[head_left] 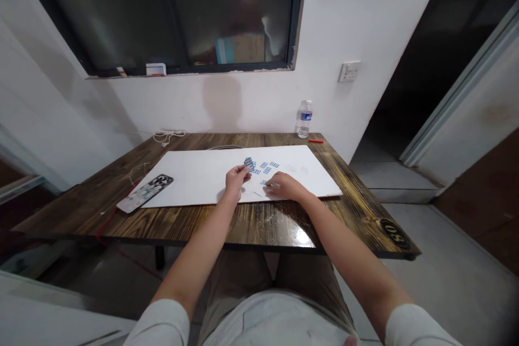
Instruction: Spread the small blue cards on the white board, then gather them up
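Note:
My left hand (pixel 235 179) is closed, pinching a small blue lattice-like piece (pixel 248 162) just above the white board (pixel 194 178). Whether that is one piece or a few together, I cannot tell. Several similar flat blue-and-white pieces (pixel 267 170) lie loose on the board between and beyond my hands. My right hand (pixel 286 186) rests low over the board with its fingers drawn together. Its fingertips are at the edge of another small blue piece (pixel 263 182); what they pinch is too small to make out. A thin dark line (pixel 257 194) shows on the board between my wrists.
A phone in a patterned case (pixel 146 193) lies across the board's left edge. At the wooden table's (pixel 259 227) back stand a water bottle (pixel 305 120), a red pen-like stick (pixel 316 141) and a white cable (pixel 168 135). A wall with a window rises behind.

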`<act>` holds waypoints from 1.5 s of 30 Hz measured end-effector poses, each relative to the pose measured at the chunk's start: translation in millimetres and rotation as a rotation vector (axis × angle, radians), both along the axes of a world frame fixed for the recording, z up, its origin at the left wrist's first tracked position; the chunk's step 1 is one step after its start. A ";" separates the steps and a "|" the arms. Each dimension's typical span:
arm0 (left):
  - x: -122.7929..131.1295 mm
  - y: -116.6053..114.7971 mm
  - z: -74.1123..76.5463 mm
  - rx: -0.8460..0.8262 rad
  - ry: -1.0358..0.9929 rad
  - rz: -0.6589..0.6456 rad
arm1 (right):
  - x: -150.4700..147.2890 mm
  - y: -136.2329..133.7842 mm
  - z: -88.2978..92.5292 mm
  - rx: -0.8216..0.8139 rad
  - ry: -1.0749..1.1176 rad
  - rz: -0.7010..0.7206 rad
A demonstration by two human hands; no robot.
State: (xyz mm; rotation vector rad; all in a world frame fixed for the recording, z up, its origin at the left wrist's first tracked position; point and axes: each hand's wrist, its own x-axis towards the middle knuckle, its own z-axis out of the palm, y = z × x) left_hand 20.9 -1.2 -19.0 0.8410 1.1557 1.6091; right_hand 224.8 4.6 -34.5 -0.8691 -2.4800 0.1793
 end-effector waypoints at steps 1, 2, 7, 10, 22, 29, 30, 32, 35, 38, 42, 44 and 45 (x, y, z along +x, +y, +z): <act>-0.1 0.1 -0.2 -0.002 0.003 0.001 | 2.5 0.5 1.7 -0.024 0.037 0.022; -0.2 0.2 -0.2 -0.002 0.007 0.002 | 4.9 0.9 3.1 -0.045 0.067 0.042; -0.1 -0.9 0.7 0.007 0.007 -0.007 | 11.9 -2.2 9.3 -0.105 -0.004 0.048; -0.3 -1.3 1.2 0.003 0.007 -0.006 | 15.4 -6.8 14.2 -0.171 -0.085 0.049; -1.3 -0.9 -1.5 0.001 0.040 -0.004 | 15.5 -17.1 29.2 -0.135 -0.214 0.134; -0.6 -1.1 -0.3 -0.018 0.054 -0.004 | 4.2 -17.8 21.6 -0.057 -0.243 0.140; -0.7 -1.3 -0.3 -0.021 0.062 -0.005 | 4.3 -17.1 20.9 -0.061 -0.229 0.144; -1.0 -1.7 -0.1 -0.024 0.076 -0.010 | 5.3 -16.3 20.8 -0.075 -0.204 0.159; -1.2 -2.3 0.3 -0.028 0.090 -0.019 | 7.1 -16.5 22.4 -0.114 -0.187 0.188; -1.3 -2.4 0.7 -0.034 0.097 -0.022 | 8.0 -17.4 23.1 -0.164 -0.137 0.183; -1.2 -1.8 0.4 -0.046 0.111 -0.028 | 7.2 -17.8 23.5 -0.188 -0.050 0.127; -0.7 -1.5 0.1 -0.056 0.122 -0.039 | 5.9 -18.0 24.0 -0.185 0.032 0.043; -0.2 -1.5 0.0 -0.061 0.128 -0.046 | 5.2 -18.0 24.2 -0.183 0.089 0.004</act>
